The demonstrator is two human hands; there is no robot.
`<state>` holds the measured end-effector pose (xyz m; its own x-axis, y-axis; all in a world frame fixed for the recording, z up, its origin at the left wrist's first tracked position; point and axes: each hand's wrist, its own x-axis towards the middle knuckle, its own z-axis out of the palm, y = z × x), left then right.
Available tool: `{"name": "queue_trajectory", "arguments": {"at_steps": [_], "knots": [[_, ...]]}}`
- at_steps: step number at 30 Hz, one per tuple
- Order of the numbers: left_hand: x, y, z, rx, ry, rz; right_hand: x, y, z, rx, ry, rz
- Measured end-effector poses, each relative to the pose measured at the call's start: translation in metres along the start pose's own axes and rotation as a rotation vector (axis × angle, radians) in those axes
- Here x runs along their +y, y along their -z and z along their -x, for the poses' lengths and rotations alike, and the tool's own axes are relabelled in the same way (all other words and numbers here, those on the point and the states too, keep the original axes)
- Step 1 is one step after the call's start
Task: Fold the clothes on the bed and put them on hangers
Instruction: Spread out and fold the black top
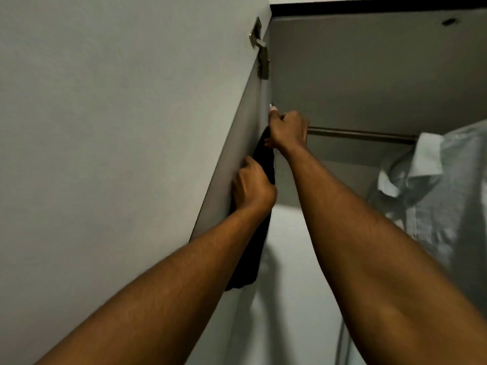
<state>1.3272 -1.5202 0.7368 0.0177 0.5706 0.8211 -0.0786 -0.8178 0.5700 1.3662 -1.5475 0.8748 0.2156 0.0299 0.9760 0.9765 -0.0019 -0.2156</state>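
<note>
A black garment (pixel 253 248) hangs down along the left inner wall of an open wardrobe. My left hand (pixel 250 187) grips the garment's upper part against that wall. My right hand (pixel 287 130) is raised above it, fingers curled at the left end of the metal hanging rail (pixel 361 134), holding the top of the garment's hanger; the hanger itself is hidden by the hand. A pale light-blue shirt (pixel 434 185) hangs from the rail at the right.
The open wardrobe door (pixel 118 154) fills the left, with a metal hinge (pixel 262 59) at its top. The wardrobe's top panel (pixel 369 61) is close above the rail. A white garment (pixel 290 285) hangs lower inside, behind my arms.
</note>
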Motion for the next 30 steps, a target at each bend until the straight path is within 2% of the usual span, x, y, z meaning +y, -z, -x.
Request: {"name": "queue_trajectory", "arguments": {"at_steps": [3,8,11,20,23,30], "knots": [[0.002,0.011,0.019,0.007,-0.016,0.033,0.021,0.021,0.037,0.076,-0.049,-0.040],[0.001,0.037,0.083,0.008,-0.021,-0.016,0.033,0.080,0.150,0.007,-0.168,0.124],[-0.005,0.054,0.139,-0.005,-0.027,-0.095,0.031,0.111,0.226,-0.028,-0.223,0.138],[-0.026,0.143,0.380,-0.331,0.079,-0.484,0.001,0.201,0.475,-0.364,-0.441,0.119],[-0.023,0.185,0.431,-0.408,0.128,-0.542,-0.030,0.219,0.531,-0.484,-0.489,0.131],[-0.051,0.313,0.528,-0.545,0.253,-0.647,-0.109,0.238,0.667,-0.645,-0.575,0.070]]}}
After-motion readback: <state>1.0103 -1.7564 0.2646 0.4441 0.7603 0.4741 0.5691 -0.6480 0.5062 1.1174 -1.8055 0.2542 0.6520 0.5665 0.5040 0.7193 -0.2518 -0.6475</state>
